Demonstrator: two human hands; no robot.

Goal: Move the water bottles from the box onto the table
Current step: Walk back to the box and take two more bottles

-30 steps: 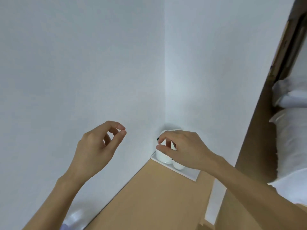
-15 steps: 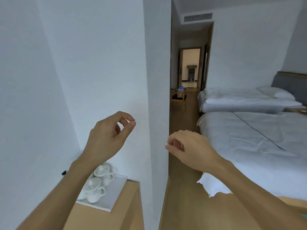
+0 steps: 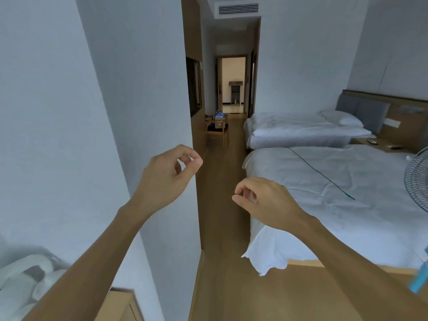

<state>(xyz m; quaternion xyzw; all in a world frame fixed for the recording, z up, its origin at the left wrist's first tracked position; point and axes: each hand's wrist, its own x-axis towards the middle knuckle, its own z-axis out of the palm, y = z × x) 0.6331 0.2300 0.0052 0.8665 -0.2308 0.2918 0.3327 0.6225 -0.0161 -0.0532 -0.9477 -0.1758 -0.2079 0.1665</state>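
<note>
Both hands, the left hand (image 3: 166, 179) and right hand (image 3: 266, 200), are held empty with fingers loosely curled. A blue-topped pack, possibly the water bottles (image 3: 219, 115), is seen far ahead on a wooden chair (image 3: 216, 129); neither hand is nearer.

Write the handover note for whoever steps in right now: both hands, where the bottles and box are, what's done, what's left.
Left hand: raised, fingers loosely curled, holds nothing.
Right hand: raised, fingers loosely curled, holds nothing.
Box with blue-topped items, likely the water bottles: on the wooden chair far down the hallway, too small to be sure.
Table corner: lower left, beside the wall; blurred white items there. No bottle is visible on it.
Done: cannot tell, nothing in hand.
Left: probably walk down the hallway past the beds and fetch the bottles.
</note>
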